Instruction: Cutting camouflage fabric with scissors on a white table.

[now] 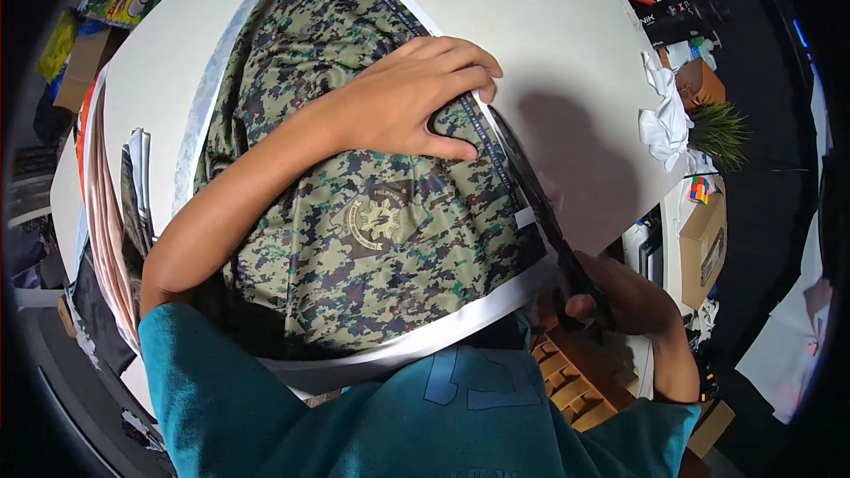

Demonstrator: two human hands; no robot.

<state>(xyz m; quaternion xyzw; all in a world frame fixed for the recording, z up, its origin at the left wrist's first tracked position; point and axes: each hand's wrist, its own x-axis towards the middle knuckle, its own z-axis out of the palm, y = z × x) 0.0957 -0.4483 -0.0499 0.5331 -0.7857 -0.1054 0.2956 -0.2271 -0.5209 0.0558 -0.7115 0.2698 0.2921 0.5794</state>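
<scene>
A camouflage-printed piece of fabric (398, 279) with a white border lies over the table (549, 9), and its lower edge hangs toward my body. A pale round emblem is printed near its middle. My left hand (412, 93) rests flat on the fabric, fingers spread toward its right edge and thumb apart. My right hand (624, 292) is closed around the handles of black scissors (534, 190). Their long blades lie along the fabric's right edge, pointing away from me. The scissors' tips are close to my left hand's fingers. Shadow darkens part of my right hand.
Folded fabrics (111, 195) hang at the table's left edge. Crumpled white paper (662, 115), a grassy plant (717, 133), a colourful puzzle cube (700, 189) and a cardboard box (704, 243) stand along the right. A wooden slatted object (575, 376) is below my right hand.
</scene>
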